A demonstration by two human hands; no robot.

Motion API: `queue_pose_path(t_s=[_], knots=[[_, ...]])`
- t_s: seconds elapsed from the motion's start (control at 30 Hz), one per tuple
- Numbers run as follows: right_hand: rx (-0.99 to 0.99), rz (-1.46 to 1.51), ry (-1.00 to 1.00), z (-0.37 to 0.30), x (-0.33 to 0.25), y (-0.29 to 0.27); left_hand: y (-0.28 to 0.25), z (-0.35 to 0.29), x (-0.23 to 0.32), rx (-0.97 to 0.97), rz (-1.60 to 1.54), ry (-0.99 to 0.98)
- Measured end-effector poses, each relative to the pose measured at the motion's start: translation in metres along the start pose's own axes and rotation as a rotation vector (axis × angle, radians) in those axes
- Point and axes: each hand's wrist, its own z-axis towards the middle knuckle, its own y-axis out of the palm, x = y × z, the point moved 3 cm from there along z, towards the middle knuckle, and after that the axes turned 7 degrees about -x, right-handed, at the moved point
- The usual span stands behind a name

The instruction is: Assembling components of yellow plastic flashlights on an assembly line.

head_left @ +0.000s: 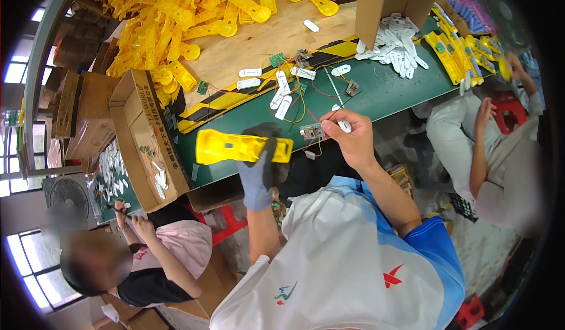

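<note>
My left hand (263,153), in a grey-blue work glove with dark fingers, is closed round a long yellow plastic housing (220,147) held level above the table's front edge. Bare, my right hand (350,135) pinches a small metal-cased motor unit (312,131) with thin wires hanging from it, just right of the housing's end. A white plastic piece (344,126) shows by the right fingers; whether they grip it I cannot tell. Beyond my hands, several white plastic covers (282,83), green circuit boards (276,60) and coloured wires lie on the green tabletop.
A heap of yellow housings (176,18) covers the far left. Black-and-yellow tape (223,102) edges a wooden board (235,53). An open cardboard box (154,147) stands left; another box (382,12) spills white covers (400,45) at far right. People sit on both sides.
</note>
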Motion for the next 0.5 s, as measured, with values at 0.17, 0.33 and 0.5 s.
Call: queue_pose_path(t_s=[0.17,0.33,0.5], knots=[[-0.050,0.072,0.073,-0.002,0.010,0.005,0.017,-0.011,-0.019,0.056,-0.103,-0.105],[-0.050,0.108,0.163,0.003,0.003,0.002,0.013,-0.011,-0.023,0.062,-0.031,-0.121],[-0.206,-0.186,0.251,0.012,-0.011,-0.005,0.017,-0.014,-0.012,-0.055,0.346,-0.121]])
